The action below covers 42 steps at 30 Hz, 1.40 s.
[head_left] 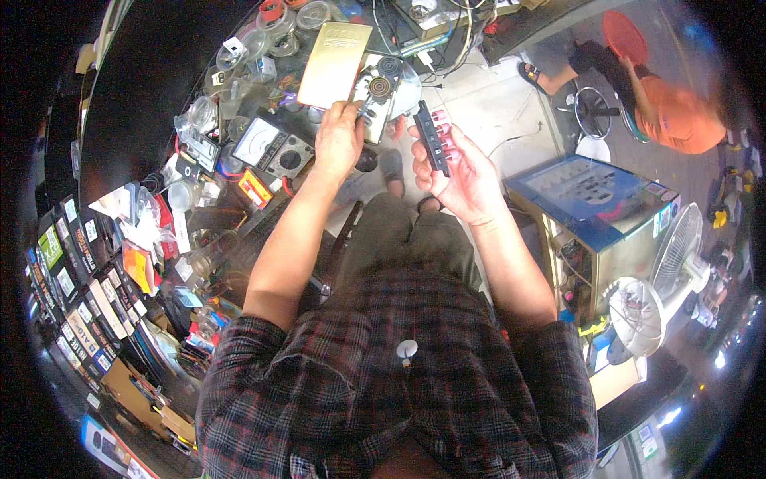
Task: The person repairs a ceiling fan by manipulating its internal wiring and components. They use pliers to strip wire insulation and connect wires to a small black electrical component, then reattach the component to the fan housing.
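My right hand (463,180) is closed around a narrow black rectangular part (432,142), tilted upright over the gap beside the bench. My left hand (338,142) has its fingers curled at the lower edge of a gold-coloured panel (329,60), by a small metal unit with dark coils (381,86); what its fingertips grip, if anything, is hidden. Just below and left of that hand lies an analog multimeter (271,150) with a dial, beside an orange-and-yellow item (254,188).
Clear plastic tubs (275,32), cables and small parts crowd the bench. Stacked boxes (76,295) line the left. At right stand a glass-topped cabinet (589,191) and a white fan (677,251). Another person in orange (678,112) sits at upper right, holding a red round object (625,36).
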Available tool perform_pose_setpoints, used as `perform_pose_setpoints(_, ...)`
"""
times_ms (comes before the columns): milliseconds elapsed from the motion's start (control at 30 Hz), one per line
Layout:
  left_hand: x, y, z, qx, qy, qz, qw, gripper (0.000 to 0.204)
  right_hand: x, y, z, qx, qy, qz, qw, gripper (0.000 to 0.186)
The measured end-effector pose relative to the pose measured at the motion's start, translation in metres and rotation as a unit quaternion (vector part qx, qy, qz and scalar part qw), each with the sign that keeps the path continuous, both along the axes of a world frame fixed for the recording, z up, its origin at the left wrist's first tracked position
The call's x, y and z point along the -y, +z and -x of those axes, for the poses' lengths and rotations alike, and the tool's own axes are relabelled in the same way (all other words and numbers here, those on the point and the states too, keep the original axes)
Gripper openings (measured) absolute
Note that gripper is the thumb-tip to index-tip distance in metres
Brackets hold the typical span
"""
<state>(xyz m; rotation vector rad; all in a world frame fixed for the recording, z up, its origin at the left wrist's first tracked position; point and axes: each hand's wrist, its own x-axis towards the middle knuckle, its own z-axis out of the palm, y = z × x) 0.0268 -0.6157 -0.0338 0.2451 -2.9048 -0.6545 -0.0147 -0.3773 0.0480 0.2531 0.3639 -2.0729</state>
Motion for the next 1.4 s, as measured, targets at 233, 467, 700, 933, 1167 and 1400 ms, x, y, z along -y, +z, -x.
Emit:
perform_pose_setpoints(233, -0.043, 0.067, -0.005, 0.067, 0.048, -0.33, 0.941, 0.034, -0.031, 0.017, -0.004, -0.026, 0.046, -0.1, 0.994, 0.047)
perform_pose_setpoints(467, -0.105, 0.106, -0.014, 0.189, -0.005, -0.657, 0.729, 0.039, -0.057, 0.036, 0.004, -0.132, 0.099, -0.304, 0.938, 0.036)
perform_pose_setpoints(700, -0.137, 0.096, -0.021, 0.152, 0.024, -0.681, 0.716, 0.038, -0.081, 0.029, 0.001, -0.129, 0.072, -0.281, 0.948, 0.036)
perform_pose_setpoints(933, -0.155, 0.109, -0.029, 0.096, -0.009, -0.571, 0.815, 0.039, -0.096, 0.015, -0.004, -0.083, 0.052, -0.227, 0.969, 0.035)
perform_pose_setpoints(1167, -0.16, 0.12, -0.032, 0.08, -0.054, -0.488, 0.867, 0.046, -0.102, 0.013, -0.006, -0.034, 0.051, -0.192, 0.979, 0.031)
perform_pose_setpoints(1400, -0.161, 0.119, -0.033, 0.008, -0.101, -0.401, 0.91, 0.049, -0.103, 0.013, -0.007, -0.035, 0.039, -0.194, 0.98, 0.031)
